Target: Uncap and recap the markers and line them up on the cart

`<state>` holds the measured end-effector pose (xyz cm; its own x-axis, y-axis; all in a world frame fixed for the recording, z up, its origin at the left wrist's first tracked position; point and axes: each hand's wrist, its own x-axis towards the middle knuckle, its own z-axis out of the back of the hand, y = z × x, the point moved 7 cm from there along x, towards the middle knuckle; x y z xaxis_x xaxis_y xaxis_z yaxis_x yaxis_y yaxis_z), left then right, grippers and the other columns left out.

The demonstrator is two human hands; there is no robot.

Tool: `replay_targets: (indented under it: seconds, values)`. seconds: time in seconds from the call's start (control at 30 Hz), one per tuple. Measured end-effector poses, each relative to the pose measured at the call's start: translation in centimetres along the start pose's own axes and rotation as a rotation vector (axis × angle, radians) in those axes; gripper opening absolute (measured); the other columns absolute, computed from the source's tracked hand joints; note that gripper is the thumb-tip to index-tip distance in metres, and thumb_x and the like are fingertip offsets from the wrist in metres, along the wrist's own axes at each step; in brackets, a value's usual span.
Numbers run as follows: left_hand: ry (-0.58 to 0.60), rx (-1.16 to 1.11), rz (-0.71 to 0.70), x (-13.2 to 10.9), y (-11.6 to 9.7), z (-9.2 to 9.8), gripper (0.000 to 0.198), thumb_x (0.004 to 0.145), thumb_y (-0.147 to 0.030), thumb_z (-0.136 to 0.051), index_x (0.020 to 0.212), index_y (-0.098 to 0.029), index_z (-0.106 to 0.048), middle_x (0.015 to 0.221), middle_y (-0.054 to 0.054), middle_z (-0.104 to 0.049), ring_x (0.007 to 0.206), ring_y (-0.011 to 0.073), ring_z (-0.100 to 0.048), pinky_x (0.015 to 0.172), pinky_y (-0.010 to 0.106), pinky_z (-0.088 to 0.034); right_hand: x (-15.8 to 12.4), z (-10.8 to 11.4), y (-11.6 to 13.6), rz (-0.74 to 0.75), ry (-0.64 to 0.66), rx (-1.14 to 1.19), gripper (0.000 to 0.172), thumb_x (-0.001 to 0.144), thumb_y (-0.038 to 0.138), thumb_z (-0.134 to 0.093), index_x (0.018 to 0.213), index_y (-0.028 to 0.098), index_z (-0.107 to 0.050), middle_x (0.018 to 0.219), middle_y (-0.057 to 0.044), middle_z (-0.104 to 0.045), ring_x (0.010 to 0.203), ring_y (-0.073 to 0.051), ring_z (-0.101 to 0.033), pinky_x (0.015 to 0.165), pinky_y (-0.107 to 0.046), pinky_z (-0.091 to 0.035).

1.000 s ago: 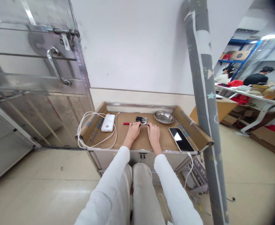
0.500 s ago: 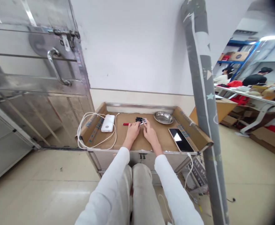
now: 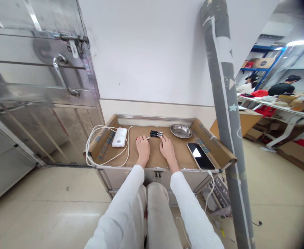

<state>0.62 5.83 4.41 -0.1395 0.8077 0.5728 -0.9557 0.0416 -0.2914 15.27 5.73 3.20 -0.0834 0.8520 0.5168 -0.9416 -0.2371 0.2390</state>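
My left hand (image 3: 143,148) lies on the cardboard-lined metal table (image 3: 157,157), fingers stretched over a red pen (image 3: 137,138) whose end shows at my fingertips. To its right my right hand (image 3: 167,148) rests flat with fingers spread, just below a small bunch of black pens (image 3: 155,134). It touches none of them that I can see. Both sleeves are white.
A white power bank (image 3: 119,137) with a looped white cable (image 3: 95,147) lies at the left. A steel dish (image 3: 181,130) sits at the back right, a phone (image 3: 200,155) at the right. A grey wrapped pillar (image 3: 223,103) stands close on the right, a steel door on the left.
My left hand slid left onto the red pen. My right hand drew back from the black pens and flattened on the cardboard.
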Motion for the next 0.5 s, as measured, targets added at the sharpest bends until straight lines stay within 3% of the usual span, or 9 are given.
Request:
replay_targets:
  seconds: [0.2,0.5]
  values:
    - [-0.014,-0.008,0.007,-0.2,-0.1,-0.1,0.021,0.088,-0.011,-0.032,0.094,-0.011,-0.052,0.098,0.017,-0.057,0.097,0.0274,-0.052,0.084,0.040,-0.043,0.3,-0.4,0.4,0.008,0.050,-0.031,0.041,0.090,0.020,-0.036,0.127,0.026,-0.053,0.141,-0.008,-0.041,0.119,-0.023,-0.044,0.095,-0.037,-0.039]
    - [0.074,-0.013,-0.069,0.1,-0.8,-0.8,0.023,0.087,-0.008,-0.031,0.095,-0.008,-0.053,0.096,0.018,-0.055,0.097,0.0283,-0.050,0.087,0.042,-0.042,1.4,-1.1,0.7,0.077,0.103,-0.013,0.041,0.090,0.022,-0.039,0.128,0.033,-0.052,0.146,-0.004,-0.035,0.125,-0.022,-0.039,0.099,-0.038,-0.037]
